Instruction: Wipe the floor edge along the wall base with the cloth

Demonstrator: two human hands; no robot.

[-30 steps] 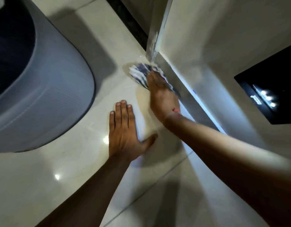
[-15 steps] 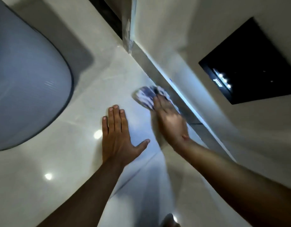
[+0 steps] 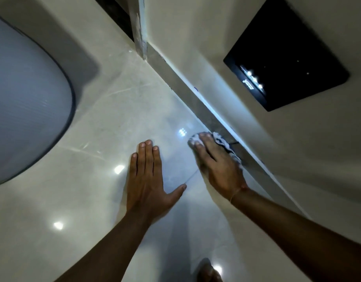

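Observation:
My right hand presses flat on a blue-and-white patterned cloth on the glossy pale floor tiles, right against the grey skirting strip at the wall base. Most of the cloth is hidden under the palm; only its edges show past the fingertips and along the wall side. My left hand lies flat on the floor to the left of it, fingers together, thumb spread, holding nothing.
A large grey rounded object stands on the floor at left. A black wall panel with small lights sits on the cream wall at upper right. A door frame post meets the skirting farther along. A foot shows at the bottom edge.
My right hand has slid the cloth along the skirting toward me, away from the door frame post. My left hand has stayed flat on the floor.

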